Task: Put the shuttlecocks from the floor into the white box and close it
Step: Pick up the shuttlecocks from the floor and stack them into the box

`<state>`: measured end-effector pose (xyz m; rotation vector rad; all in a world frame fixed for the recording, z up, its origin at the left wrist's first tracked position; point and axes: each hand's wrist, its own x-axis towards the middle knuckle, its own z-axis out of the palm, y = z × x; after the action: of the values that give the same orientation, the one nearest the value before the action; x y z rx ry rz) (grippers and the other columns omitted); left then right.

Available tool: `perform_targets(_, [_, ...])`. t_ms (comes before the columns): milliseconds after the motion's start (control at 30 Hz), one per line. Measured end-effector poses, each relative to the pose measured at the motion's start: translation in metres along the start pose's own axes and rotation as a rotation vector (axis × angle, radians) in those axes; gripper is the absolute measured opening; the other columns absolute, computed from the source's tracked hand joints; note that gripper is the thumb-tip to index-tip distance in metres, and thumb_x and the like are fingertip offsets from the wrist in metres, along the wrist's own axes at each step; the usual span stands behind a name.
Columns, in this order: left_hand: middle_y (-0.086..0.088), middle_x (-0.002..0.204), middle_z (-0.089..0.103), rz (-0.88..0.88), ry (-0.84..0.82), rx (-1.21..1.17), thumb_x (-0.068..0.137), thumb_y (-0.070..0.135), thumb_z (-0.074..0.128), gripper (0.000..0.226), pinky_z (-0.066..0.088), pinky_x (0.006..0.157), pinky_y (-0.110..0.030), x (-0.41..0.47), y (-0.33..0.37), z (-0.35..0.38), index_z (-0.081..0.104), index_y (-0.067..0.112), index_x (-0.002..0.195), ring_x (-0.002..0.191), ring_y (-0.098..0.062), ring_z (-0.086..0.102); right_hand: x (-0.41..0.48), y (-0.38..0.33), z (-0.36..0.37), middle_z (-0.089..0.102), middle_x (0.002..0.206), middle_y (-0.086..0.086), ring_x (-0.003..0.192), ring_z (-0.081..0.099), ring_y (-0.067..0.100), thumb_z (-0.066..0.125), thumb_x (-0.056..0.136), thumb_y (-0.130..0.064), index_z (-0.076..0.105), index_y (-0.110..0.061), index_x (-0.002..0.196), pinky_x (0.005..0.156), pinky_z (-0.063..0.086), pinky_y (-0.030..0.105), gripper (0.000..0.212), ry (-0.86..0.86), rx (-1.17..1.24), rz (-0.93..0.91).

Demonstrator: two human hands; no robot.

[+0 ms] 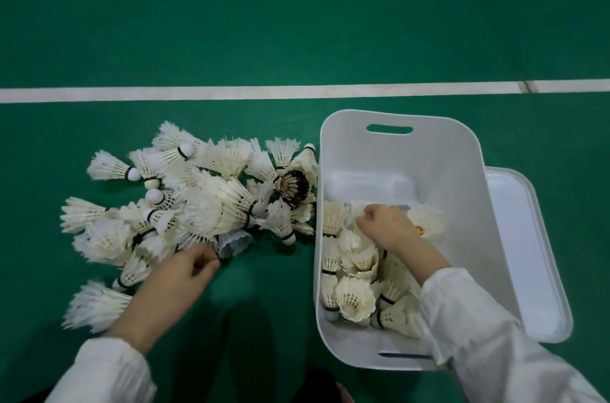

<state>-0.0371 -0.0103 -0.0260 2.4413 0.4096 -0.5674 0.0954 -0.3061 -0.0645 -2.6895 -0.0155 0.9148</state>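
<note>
A heap of white feather shuttlecocks (198, 204) lies on the green floor, left of the white box (452, 171). The open box holds several shuttlecocks (355, 297) along its left and near side. My left hand (181, 277) is at the heap's near edge, thumb and forefinger pinched at the rim of a translucent plastic shuttlecock (236, 242). My right hand (386, 227) is inside the box, knuckles up, fingers curled down among the feathers; what they hold is hidden. The white lid (528, 237) lies flat on the floor against the box's right side.
A white court line (231, 93) crosses the floor beyond the heap and the box. One dark brown shuttlecock (292, 186) sits in the heap close to the box's left wall. Bare green floor stretches behind the line and between my arms.
</note>
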Motion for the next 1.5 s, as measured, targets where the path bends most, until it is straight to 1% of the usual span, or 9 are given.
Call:
perform_targets(133, [0.001,0.085,0.066,-0.057,0.029,-0.031,0.088,0.02,0.058,0.005,0.042,0.068,-0.026,0.001,-0.008,-0.002,0.059,0.025,0.087,0.077,-0.016,0.06,-0.022,-0.009,-0.022,0.051,0.126,0.01,0.106,0.056,0.03,0.046,0.09,-0.036,0.048,-0.016,0.124,0.085,0.044,0.036,0.039,0.074,-0.003,-0.002])
perform_targets(333, [-0.005,0.089,0.067,-0.103,0.15,-0.109,0.087,0.017,0.059,0.009,0.04,0.067,-0.027,-0.007,-0.026,-0.014,0.063,0.014,0.094,0.08,-0.022,0.06,-0.102,-0.07,-0.055,0.061,0.1,-0.005,0.079,0.052,0.013,0.044,0.093,-0.029,0.059,-0.019,0.1,0.067,0.036,0.027,0.019,0.428,0.059,-0.278])
perform_targets(533, [-0.008,0.096,0.068,-0.152,0.162,-0.151,0.085,0.015,0.06,0.016,0.043,0.072,-0.026,-0.023,-0.05,-0.016,0.063,0.011,0.1,0.085,-0.023,0.061,-0.115,-0.155,0.005,0.056,0.106,0.003,0.1,0.051,0.022,0.043,0.094,-0.025,0.058,-0.012,0.104,0.083,0.045,0.034,0.022,0.234,-0.099,-0.662])
perform_targets(767, [-0.008,0.099,0.067,-0.186,0.236,-0.185,0.085,0.016,0.059,0.015,0.049,0.079,-0.033,-0.03,-0.08,-0.024,0.061,0.011,0.1,0.089,-0.025,0.061,-0.067,-0.209,0.065,0.039,0.136,0.008,0.116,0.045,0.031,0.044,0.088,-0.008,0.04,-0.009,0.128,0.088,0.046,0.043,0.04,0.061,-0.428,-0.715])
perform_targets(1000, [-0.006,0.127,0.042,0.025,0.362,-0.145,0.088,0.014,0.055,0.039,0.046,0.089,-0.04,0.012,-0.063,-0.025,0.048,0.018,0.126,0.099,-0.026,0.056,-0.035,-0.231,0.073,0.039,0.126,0.009,0.108,0.052,0.029,0.056,0.082,-0.002,0.026,-0.011,0.135,0.062,0.043,0.037,0.061,0.079,-0.572,-0.65])
perform_targets(1100, [-0.007,0.139,0.036,0.136,0.3,0.234,0.084,0.004,0.053,0.038,0.049,0.085,-0.041,0.028,-0.057,-0.024,0.055,0.016,0.12,0.111,-0.027,0.048,-0.033,-0.225,0.078,0.047,0.119,0.009,0.1,0.059,0.031,0.054,0.085,-0.004,0.015,-0.016,0.143,0.057,0.036,0.035,0.071,0.108,-0.594,-0.644])
perform_targets(1167, [-0.008,0.144,0.028,0.158,0.221,0.429,0.083,0.0,0.05,0.038,0.046,0.085,-0.04,0.031,-0.058,-0.023,0.054,0.01,0.119,0.117,-0.029,0.042,-0.034,-0.221,0.08,0.048,0.119,0.01,0.1,0.06,0.031,0.051,0.087,-0.006,0.028,-0.011,0.135,0.059,0.036,0.034,0.054,0.079,-0.64,-0.624])
perform_targets(1300, [-0.011,0.143,0.024,0.094,0.238,0.449,0.077,-0.008,0.054,0.052,0.045,0.086,-0.034,0.033,-0.069,-0.022,0.043,0.005,0.126,0.116,-0.027,0.042,-0.033,-0.215,0.078,0.05,0.115,0.009,0.1,0.059,0.03,0.048,0.092,-0.02,0.044,-0.009,0.121,0.062,0.037,0.033,0.031,0.034,-0.552,-0.51])
perform_targets(1500, [-0.009,0.112,0.044,0.075,0.337,0.289,0.071,-0.009,0.067,0.037,0.051,0.064,-0.032,0.035,-0.079,-0.024,0.055,0.002,0.105,0.083,-0.02,0.053,-0.039,-0.205,0.062,0.055,0.087,0.003,0.084,0.059,0.027,0.049,0.092,-0.036,0.051,-0.016,0.08,0.061,0.036,0.031,0.023,0.109,-0.181,-0.384])
